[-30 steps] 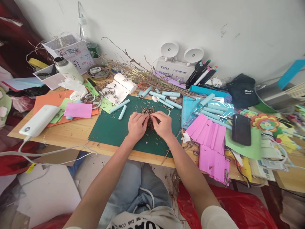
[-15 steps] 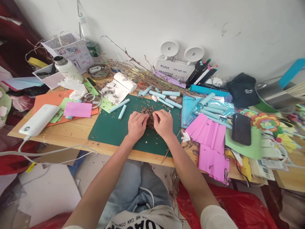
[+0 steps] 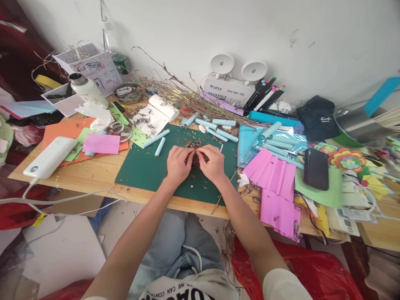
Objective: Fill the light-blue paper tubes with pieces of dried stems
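Dry leaves (image 3: 193,143) lay in a loose, crumbled heap on the green mat (image 3: 143,168), straight ahead of the person and between the two hands. The heap reached from just beyond the fingertips back toward the person, into the gap between the hands; its sides were partly covered, so no clear long axis could be told. Neither hand was plainly nearer: the left hand (image 3: 178,166) met the heap from the left and the right hand (image 3: 213,164) from the right, their fingertips close to each other over it. Both hands were curled narrow, each thumb near the forefinger; whether either pinched a bit of leaf could not be told, the detail being too small. Loose crumbs were scattered about the mat. A short blue roll (image 3: 160,146) lay beyond and to the left of the left hand, apart from it, and pink paper (image 3: 269,171) well to the right.
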### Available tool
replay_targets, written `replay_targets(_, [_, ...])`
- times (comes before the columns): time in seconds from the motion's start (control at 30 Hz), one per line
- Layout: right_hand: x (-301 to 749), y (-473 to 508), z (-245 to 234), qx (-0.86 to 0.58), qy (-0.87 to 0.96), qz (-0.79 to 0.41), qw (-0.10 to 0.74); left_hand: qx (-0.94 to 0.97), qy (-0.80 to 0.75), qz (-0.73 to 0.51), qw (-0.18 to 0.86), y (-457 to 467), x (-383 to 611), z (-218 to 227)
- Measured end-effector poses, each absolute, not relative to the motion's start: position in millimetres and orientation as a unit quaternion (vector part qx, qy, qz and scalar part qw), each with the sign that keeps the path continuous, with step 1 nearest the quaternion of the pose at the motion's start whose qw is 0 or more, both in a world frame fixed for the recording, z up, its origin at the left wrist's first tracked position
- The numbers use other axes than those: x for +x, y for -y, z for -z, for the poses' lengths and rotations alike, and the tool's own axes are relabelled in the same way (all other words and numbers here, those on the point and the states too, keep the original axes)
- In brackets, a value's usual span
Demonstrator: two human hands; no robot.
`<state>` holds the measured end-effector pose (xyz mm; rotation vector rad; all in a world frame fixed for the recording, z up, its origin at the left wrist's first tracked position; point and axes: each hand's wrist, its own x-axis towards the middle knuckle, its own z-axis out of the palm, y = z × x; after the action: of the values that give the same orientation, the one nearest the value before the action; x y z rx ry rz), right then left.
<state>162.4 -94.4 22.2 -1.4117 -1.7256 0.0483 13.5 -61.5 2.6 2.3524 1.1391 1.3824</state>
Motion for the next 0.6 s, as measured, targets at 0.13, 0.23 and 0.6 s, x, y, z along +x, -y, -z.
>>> replay_targets(0.13, [162.3, 95.0, -24.1, -0.572, 0.689, -0.021, 0.445, 0.797, -0.383, -0.456, 0.098, 61.5, 13.4, -2.8])
replay_targets(0.23, [157.7, 96.3, -24.1, -0.580, 0.677, -0.026, 0.452, 0.805, -0.374, -0.450, 0.101, 61.2, 13.1, -1.3])
replay_targets(0.6, [161.0, 94.5, -24.7, -0.612, 0.644, -0.016, 0.458, 0.794, -0.383, -0.459, 0.110, 61.9, 13.1, -3.0])
